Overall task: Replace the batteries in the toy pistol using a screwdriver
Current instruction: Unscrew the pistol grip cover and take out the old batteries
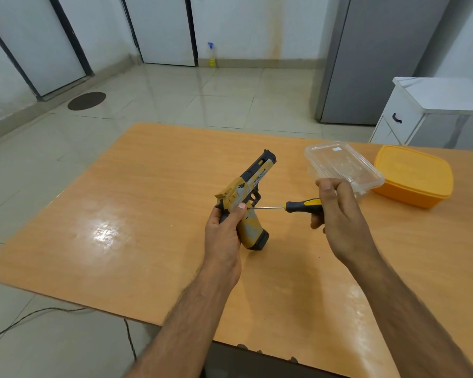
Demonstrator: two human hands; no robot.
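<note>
**Screwdriver tip at the toy pistol's grip**

We see the left hand (224, 230) wrapped around the back of the toy pistol (247, 197), thumb laid across the side of the frame, fingers curled behind the grip; the pistol is held above the orange table (120, 214), muzzle pointing toward 1 o'clock, black magazine base toward 5 o'clock; its body is yellow and grey with a black slide top. From 3 o'clock the right hand (336, 208) holds the black-and-yellow handle of the screwdriver (298, 206), fingers curled around it, thumb raised on top; the thin metal shaft runs level toward 9 o'clock, and its tip meets the pistol just beside the left thumb; we cannot tell whether it sits in a screw.

At 2 o'clock of the pistol a clear plastic container (342, 165) lies on the table, just beyond the right hand; touching or nearly touching it at 3 o'clock stands an orange lidded box (415, 175). Beyond the table, a white cabinet (410, 113) at 2 o'clock; a spray bottle (211, 55) by the far wall at 12 o'clock.
</note>
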